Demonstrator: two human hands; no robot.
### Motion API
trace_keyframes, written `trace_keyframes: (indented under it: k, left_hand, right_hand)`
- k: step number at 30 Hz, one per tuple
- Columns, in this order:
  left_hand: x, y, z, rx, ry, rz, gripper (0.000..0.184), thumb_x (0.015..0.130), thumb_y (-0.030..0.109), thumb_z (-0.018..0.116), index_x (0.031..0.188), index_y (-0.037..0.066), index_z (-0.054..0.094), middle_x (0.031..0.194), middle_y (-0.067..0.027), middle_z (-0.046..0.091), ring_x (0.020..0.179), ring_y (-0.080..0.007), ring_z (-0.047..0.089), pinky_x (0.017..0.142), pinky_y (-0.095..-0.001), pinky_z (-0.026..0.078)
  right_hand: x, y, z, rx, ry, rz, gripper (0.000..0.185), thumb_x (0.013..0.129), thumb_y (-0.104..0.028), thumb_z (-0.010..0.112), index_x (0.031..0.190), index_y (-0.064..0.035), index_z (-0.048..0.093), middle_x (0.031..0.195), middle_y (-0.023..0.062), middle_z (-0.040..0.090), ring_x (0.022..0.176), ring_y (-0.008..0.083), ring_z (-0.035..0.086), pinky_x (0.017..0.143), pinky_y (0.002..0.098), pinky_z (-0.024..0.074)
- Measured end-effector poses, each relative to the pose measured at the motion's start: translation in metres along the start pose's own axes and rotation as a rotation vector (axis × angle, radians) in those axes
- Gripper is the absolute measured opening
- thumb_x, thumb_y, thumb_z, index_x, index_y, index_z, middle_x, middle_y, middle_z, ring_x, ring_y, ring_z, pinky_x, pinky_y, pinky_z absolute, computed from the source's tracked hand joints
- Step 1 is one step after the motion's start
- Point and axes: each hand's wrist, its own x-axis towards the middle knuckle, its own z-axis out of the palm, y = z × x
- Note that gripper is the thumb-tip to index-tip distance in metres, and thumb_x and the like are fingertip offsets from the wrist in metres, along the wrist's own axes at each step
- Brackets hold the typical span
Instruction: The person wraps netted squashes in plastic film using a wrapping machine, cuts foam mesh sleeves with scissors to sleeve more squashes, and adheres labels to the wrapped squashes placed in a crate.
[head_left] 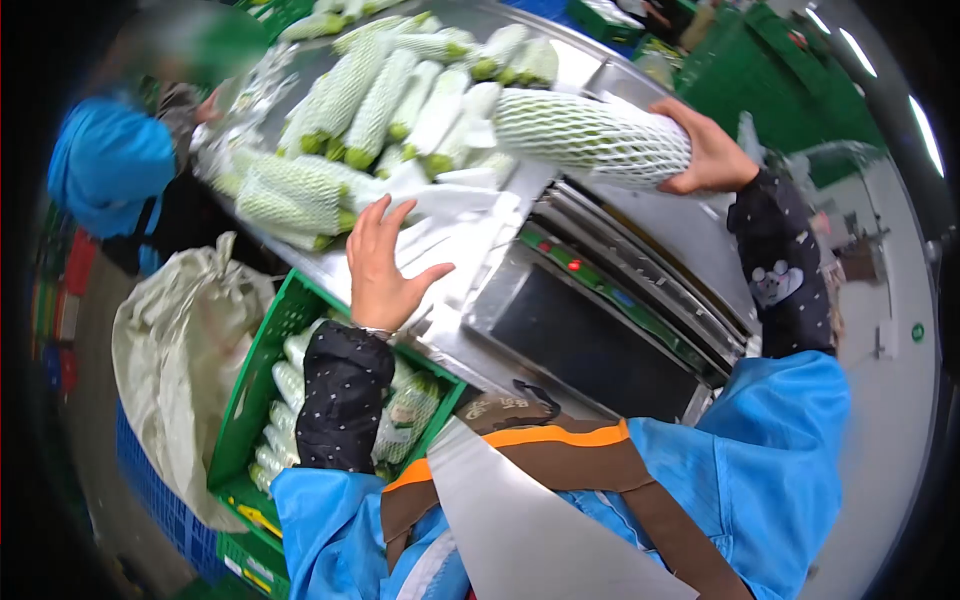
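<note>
Net-sleeved gourd [590, 135] is gripped at 1 end by the right hand [712, 150] above the worktop [332, 270], while the left hand [383, 282] is spread wide near the other sleeved gourds [378, 105].

A shiny metal bench [322, 266] is carrying a heap of green vegetables [385, 100], many sitting in white foam nets [292, 192] with green ends pointing toward the person. Crumpled clear plastic [238, 128] is lying left of the heap; a machine with a black plate [590, 335] is taking up the near side.
</note>
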Motion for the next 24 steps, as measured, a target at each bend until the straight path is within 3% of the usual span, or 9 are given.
trace_keyframes:
  k: [6, 10, 12, 14, 15, 19, 22, 23, 24]
  left_hand:
    - [0.063, 0.056, 0.071, -0.141, -0.056, 0.231, 0.073, 0.065, 0.034, 0.082, 0.127, 0.011, 0.052, 0.130, -0.0183, 0.048, 0.122, -0.0374, 0.043, 0.102, -0.0464, 0.032]
    - [0.130, 0.133, 0.146, -0.157, -0.198, 0.463, 0.087, 0.063, 0.045, 0.081, 0.137, 0.019, 0.043, 0.138, -0.0218, 0.040, 0.127, -0.0409, 0.037, 0.104, -0.0475, 0.030]
    - [0.143, 0.157, 0.195, -0.249, -0.396, 0.514, 0.089, 0.067, 0.042, 0.081, 0.141, 0.017, 0.038, 0.143, -0.0242, 0.032, 0.130, -0.0427, 0.035, 0.108, -0.0458, 0.031]
    - [0.139, 0.169, 0.234, -0.366, -0.696, 0.478, 0.090, 0.071, 0.043, 0.079, 0.144, 0.017, 0.033, 0.146, -0.0256, 0.027, 0.134, -0.0432, 0.030, 0.110, -0.0450, 0.030]
    - [0.139, 0.171, 0.242, -0.350, -0.707, 0.451, 0.090, 0.074, 0.042, 0.076, 0.147, 0.017, 0.029, 0.148, -0.0259, 0.023, 0.137, -0.0418, 0.026, 0.111, -0.0427, 0.028]
    - [0.152, 0.163, 0.249, -0.656, -0.915, 0.401, 0.056, 0.089, 0.020, 0.062, 0.141, 0.015, 0.041, 0.149, -0.0184, 0.029, 0.139, -0.0332, 0.028, 0.111, -0.0399, 0.027]
    - [0.152, 0.162, 0.223, -0.353, -0.568, 0.614, 0.049, 0.084, 0.007, 0.060, 0.132, 0.014, 0.053, 0.131, -0.0167, 0.049, 0.124, -0.0340, 0.046, 0.104, -0.0401, 0.036]
    - [0.158, 0.159, 0.199, -0.174, -0.623, 0.750, 0.049, 0.080, 0.004, 0.059, 0.127, 0.016, 0.058, 0.115, -0.0132, 0.054, 0.112, -0.0306, 0.050, 0.095, -0.0392, 0.040]
    - [0.159, 0.153, 0.176, 0.007, -0.682, 0.880, 0.051, 0.075, 0.001, 0.059, 0.122, 0.018, 0.062, 0.098, -0.0097, 0.060, 0.100, -0.0273, 0.055, 0.086, -0.0383, 0.043]
  right_hand:
    - [-0.162, 0.097, 0.020, 0.012, 0.164, 0.478, 0.078, 0.053, -0.022, 0.081, 0.121, -0.0032, 0.047, 0.104, 0.0119, 0.057, 0.099, 0.0221, 0.057, 0.091, 0.0324, 0.0432]
    - [-0.199, 0.088, 0.042, 0.068, 0.115, 0.469, 0.077, 0.054, -0.024, 0.080, 0.119, -0.0031, 0.045, 0.104, 0.0156, 0.055, 0.100, 0.0278, 0.056, 0.090, 0.0336, 0.0430]
    - [-0.205, 0.082, 0.044, -0.141, 0.151, 0.373, 0.078, 0.054, -0.024, 0.079, 0.120, -0.0021, 0.044, 0.107, 0.0171, 0.054, 0.103, 0.0319, 0.055, 0.091, 0.0352, 0.0424]
    - [-0.215, 0.092, 0.046, -0.046, 0.138, 0.421, 0.078, 0.055, -0.024, 0.079, 0.120, -0.0015, 0.045, 0.109, 0.0177, 0.053, 0.104, 0.0334, 0.054, 0.092, 0.0363, 0.0423]
    - [-0.220, 0.098, 0.046, 0.003, 0.131, 0.446, 0.077, 0.055, -0.025, 0.079, 0.120, -0.0013, 0.045, 0.109, 0.0180, 0.053, 0.105, 0.0341, 0.053, 0.092, 0.0369, 0.0423]
    - [-0.233, 0.099, 0.028, 0.079, 0.000, 0.512, 0.083, 0.057, -0.030, 0.083, 0.124, -0.0014, 0.044, 0.115, 0.0180, 0.052, 0.109, 0.0339, 0.051, 0.094, 0.0379, 0.0412]
    - [-0.251, 0.087, 0.021, -0.252, 0.207, 0.258, 0.087, 0.058, -0.034, 0.085, 0.129, -0.0024, 0.044, 0.120, 0.0176, 0.052, 0.112, 0.0341, 0.050, 0.095, 0.0395, 0.0406]
    - [-0.260, 0.064, 0.004, -0.208, 0.292, 0.262, 0.084, 0.059, -0.037, 0.083, 0.127, -0.0038, 0.048, 0.121, 0.0172, 0.053, 0.113, 0.0363, 0.049, 0.097, 0.0431, 0.0386]
    - [-0.271, 0.038, -0.008, -0.181, 0.326, 0.289, 0.063, 0.062, -0.024, 0.079, 0.118, -0.0072, 0.056, 0.113, 0.0147, 0.055, 0.106, 0.0340, 0.053, 0.091, 0.0421, 0.0424]
